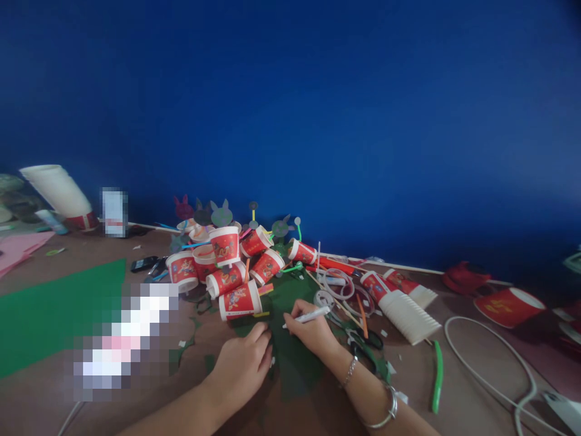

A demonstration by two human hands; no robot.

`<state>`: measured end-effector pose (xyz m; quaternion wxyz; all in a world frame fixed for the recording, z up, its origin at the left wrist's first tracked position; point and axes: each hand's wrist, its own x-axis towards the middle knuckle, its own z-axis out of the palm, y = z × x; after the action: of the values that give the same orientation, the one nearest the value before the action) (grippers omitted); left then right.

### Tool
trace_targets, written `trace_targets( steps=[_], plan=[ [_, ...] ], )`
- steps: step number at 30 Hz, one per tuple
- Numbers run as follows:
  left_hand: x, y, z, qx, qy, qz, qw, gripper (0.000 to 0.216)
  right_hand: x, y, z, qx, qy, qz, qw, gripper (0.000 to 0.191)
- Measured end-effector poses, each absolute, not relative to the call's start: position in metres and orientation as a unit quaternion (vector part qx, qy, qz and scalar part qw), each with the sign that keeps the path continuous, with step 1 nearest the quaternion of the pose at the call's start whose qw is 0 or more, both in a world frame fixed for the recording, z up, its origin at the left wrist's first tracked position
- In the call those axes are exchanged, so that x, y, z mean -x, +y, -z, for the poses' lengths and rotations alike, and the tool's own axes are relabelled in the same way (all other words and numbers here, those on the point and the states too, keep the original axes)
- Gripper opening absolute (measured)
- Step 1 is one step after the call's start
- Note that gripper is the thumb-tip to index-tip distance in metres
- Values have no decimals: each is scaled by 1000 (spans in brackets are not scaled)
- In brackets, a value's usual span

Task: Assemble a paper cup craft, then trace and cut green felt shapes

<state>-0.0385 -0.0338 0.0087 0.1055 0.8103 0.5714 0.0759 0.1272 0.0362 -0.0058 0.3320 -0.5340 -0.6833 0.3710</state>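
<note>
My right hand (312, 334) grips a white pen (307, 316), its tip pointing left onto a dark green felt piece (295, 357) lying on the brown table. My left hand (242, 362) rests on the felt's left edge, fingers curled and pressing it down. Bracelets circle my right wrist. Just beyond both hands lies a heap of red paper cups (227, 266) with printed designs, several tipped on their sides.
A big green sheet (49, 312) covers the left of the table. Scissors (363, 345), a stack of white cups (408, 312), a green stick (436, 375), a white cable (490, 375), tape rings (338, 284) and a red bowl (508, 306) lie right. A blue wall stands behind.
</note>
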Motion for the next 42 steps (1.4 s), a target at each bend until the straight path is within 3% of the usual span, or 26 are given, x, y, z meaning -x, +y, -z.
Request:
trace_targets(
  steps=[11, 14, 19, 27, 33, 42],
  plan=[
    [39, -34, -9, -812, 570, -76, 99, 30, -133, 49, 9, 539, -587, -437, 418, 25],
    [39, -34, -9, -814, 569, -71, 97, 30, -133, 52, 9, 521, -613, -427, 413, 19],
    [39, -34, -9, -812, 570, -75, 105, 31, -130, 50, 8, 499, -635, -410, 423, 28],
    [40, -33, -7, -814, 564, -85, 111, 28, -129, 46, 11, 554, -592, -445, 380, 25],
    [40, -34, -6, -820, 552, -90, 119, 28, -132, 50, 7, 520, -597, -405, 458, 29],
    [39, -34, -9, -818, 555, -91, 118, 28, -133, 56, 13, 518, -643, -421, 376, 26]
  ],
)
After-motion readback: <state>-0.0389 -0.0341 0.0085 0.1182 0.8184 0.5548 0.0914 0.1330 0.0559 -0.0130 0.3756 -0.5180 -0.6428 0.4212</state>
